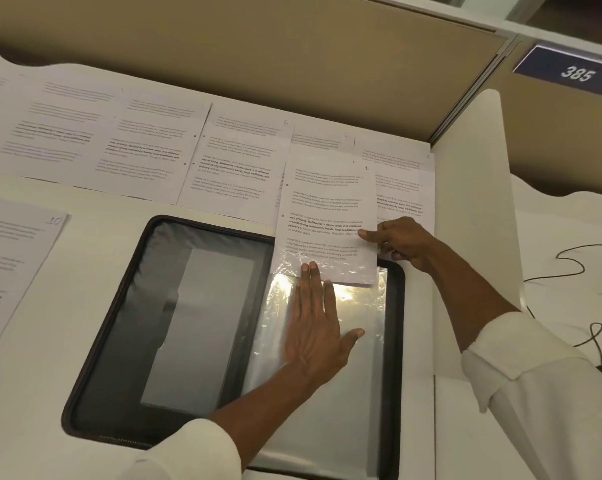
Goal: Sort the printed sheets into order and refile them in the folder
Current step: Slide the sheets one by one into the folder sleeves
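1. One loose sheet marked 10 [19,258] lies at the far left of the desk [50,358], apart from the rest and not yet filed.
2. Several more printed sheets [136,147] lie overlapping in a row along the back of the desk. The handwritten numbers 5 and 6 are legible on two of them, which suggests the sorting is largely complete.
3. The folder [126,323] lies open in front of the row. Its dark left inner cover holds no sheets that I can see.
4. The plastic sleeve [361,375] on the right half appears otherwise empty, so refiling is judged to be at its start.
5. The left hand [318,327] lies flat, fingers straight, pressing the sleeve down near its mouth.
6. The held sheet [327,216] stands over the folder's top edge with its lower margin just inside the sleeve mouth. Its corner number is too small to read.
7. The right hand [399,242] pinches this sheet's right edge, well apart from the left hand.
8. Remaining work: seat this sheet fully, then file all the others.
9. A dark cable [576,268] lies beyond the white divider at the right.
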{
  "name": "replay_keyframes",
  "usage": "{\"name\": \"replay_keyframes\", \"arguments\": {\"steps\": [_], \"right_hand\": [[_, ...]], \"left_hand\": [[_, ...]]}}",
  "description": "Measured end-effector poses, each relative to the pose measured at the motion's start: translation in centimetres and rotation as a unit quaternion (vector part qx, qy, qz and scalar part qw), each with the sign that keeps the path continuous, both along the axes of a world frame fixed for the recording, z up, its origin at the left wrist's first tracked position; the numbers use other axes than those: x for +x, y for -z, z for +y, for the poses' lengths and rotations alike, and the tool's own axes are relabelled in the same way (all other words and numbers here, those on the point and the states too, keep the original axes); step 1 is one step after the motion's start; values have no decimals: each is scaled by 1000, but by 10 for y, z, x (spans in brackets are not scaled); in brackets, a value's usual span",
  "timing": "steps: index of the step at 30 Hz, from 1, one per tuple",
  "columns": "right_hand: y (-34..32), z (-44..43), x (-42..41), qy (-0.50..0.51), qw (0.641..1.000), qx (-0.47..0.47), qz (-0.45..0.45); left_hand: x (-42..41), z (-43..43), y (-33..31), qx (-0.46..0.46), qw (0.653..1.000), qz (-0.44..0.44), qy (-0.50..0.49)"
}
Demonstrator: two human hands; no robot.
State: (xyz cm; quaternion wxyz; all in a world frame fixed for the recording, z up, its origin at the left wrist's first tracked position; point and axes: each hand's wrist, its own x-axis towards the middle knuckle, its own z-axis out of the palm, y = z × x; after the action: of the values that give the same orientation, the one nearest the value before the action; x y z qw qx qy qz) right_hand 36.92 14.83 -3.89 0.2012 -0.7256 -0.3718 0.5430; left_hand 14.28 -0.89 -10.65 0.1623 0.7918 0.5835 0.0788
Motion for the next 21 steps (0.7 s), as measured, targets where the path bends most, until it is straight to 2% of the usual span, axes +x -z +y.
{"name": "replay_keyframes", "arguments": {"steps": [3,6,12,16,21], "right_hand": [[4,-5,-7,8,1000,21,-4],[9,-14,-7,-37,998,27,-51],[7,-20,-4,-21,999,37,-32],[7,-13,-6,73,994,81,29],[15,-13,-4,77,992,99,18]], "left_hand": [[-2,1,-1,2,1000,-3,-1],[-5,2,-2,5,1000,5,-2],[-9,1,-2,13,1000,12,11],[-10,4,-5,20,999,-34,2],[-24,54,-19,25,987,-130,-92]]}}
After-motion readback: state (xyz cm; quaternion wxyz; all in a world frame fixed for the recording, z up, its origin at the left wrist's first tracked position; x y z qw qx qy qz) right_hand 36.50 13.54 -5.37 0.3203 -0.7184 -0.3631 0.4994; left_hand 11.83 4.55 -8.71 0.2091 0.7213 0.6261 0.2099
